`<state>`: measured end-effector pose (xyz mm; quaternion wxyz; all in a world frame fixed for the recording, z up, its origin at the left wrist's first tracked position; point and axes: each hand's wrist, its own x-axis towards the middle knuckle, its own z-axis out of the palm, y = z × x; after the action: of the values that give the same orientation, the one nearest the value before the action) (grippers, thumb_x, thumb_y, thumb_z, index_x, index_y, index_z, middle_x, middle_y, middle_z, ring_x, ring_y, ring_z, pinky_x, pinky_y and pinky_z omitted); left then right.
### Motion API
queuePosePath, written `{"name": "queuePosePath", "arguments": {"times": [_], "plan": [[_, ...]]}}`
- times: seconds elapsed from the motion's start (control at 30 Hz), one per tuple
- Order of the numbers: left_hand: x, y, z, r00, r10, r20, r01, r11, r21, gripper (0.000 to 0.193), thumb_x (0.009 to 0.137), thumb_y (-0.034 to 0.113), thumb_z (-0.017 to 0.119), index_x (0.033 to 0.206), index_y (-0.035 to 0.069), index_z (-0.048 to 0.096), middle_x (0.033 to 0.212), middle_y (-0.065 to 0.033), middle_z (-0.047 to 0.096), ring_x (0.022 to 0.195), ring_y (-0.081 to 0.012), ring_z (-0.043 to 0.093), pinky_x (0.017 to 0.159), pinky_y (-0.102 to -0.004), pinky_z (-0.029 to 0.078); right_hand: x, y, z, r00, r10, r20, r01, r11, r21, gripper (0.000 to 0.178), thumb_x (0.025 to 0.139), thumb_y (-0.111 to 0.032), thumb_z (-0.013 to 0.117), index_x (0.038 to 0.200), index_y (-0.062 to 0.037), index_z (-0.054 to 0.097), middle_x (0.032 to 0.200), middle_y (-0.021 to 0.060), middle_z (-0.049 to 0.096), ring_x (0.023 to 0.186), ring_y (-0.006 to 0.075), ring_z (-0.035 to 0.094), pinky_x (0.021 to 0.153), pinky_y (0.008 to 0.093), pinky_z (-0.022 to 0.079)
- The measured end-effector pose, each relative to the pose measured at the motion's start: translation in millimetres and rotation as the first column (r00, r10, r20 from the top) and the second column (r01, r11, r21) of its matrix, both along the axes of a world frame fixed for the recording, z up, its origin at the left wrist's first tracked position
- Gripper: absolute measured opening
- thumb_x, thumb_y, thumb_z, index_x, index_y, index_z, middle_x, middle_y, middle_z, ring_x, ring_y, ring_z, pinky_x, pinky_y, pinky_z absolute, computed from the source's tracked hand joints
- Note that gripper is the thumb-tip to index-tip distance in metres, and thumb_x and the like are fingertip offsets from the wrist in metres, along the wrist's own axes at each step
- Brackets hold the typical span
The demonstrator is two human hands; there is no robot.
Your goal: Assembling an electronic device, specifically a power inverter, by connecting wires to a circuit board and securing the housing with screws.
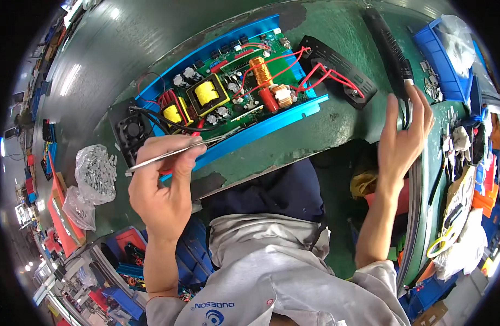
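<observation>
My left hand (165, 185) is closed around metal tweezers (168, 156), whose tips reach the near side of a blue open metal case (250, 129). Inside the case lies a green circuit board (285, 73) with yellow-wrapped transformers (208, 93), a copper coil (261, 72) and several capacitors. A black fan (134, 129) is at the case's left end. Red wires run from the board to a black end panel (337, 70) on the right. My right hand (401, 133) has its thumb and fingers apart, just below a black electric screwdriver (388, 43); its fingertips are close to the tool's lower end.
A blue bin (443, 60) holding clear plastic stands at the far right, with small metal pieces (432, 81) beside it. Clear bags of small pale parts (95, 174) lie on the left. The green table's front edge (261, 173) runs before my lap.
</observation>
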<state>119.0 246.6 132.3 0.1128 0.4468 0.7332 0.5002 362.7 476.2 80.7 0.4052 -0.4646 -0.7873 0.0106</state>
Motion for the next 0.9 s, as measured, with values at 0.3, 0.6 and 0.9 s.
{"name": "queuePosePath", "arguments": {"times": [0.3, 0.6, 0.9], "plan": [[-8.8, 6.5, -18.0, 0.910, -0.165, -0.380, 0.168, 0.985, -0.024, 0.013, 0.089, -0.004, 0.072, 0.098, -0.002, 0.062, 0.097, -0.0140, 0.072, 0.085, -0.0259, 0.070, 0.074, -0.0325, 0.057, 28.8, 58.0, -18.3, 0.975, -0.042, 0.220, 0.054, 0.997, -0.052, 0.052, 0.096, -0.028, 0.069, 0.140, -0.0049, 0.054, 0.126, 0.0237, 0.064, 0.114, 0.0381, 0.062, 0.099, 0.0425, 0.048], [-1.7, 19.7, -22.9, 0.892, -0.138, -0.430, 0.118, 0.990, -0.075, 0.012, 0.090, -0.004, 0.071, 0.101, -0.004, 0.065, 0.097, -0.0122, 0.072, 0.085, -0.0202, 0.070, 0.078, -0.0295, 0.055, 104.4, -91.5, -22.0, 0.936, -0.194, -0.295, -0.182, 0.451, -0.874, 0.072, 0.082, -0.011, 0.077, 0.145, 0.0017, 0.046, 0.125, 0.0094, 0.060, 0.112, 0.0186, 0.057, 0.102, 0.0314, 0.042], [8.6, 17.6, -23.0, 0.896, -0.068, -0.438, 0.009, 0.991, -0.136, 0.012, 0.091, -0.001, 0.071, 0.102, -0.004, 0.069, 0.100, -0.0102, 0.073, 0.088, -0.0150, 0.069, 0.080, -0.0280, 0.055, 59.3, -198.2, -23.8, 0.820, -0.057, -0.570, -0.571, -0.001, -0.821, 0.039, 0.082, -0.008, 0.076, 0.114, -0.0029, 0.055, 0.087, 0.0022, 0.062, 0.078, 0.0108, 0.059, 0.071, 0.0289, 0.048]]}}
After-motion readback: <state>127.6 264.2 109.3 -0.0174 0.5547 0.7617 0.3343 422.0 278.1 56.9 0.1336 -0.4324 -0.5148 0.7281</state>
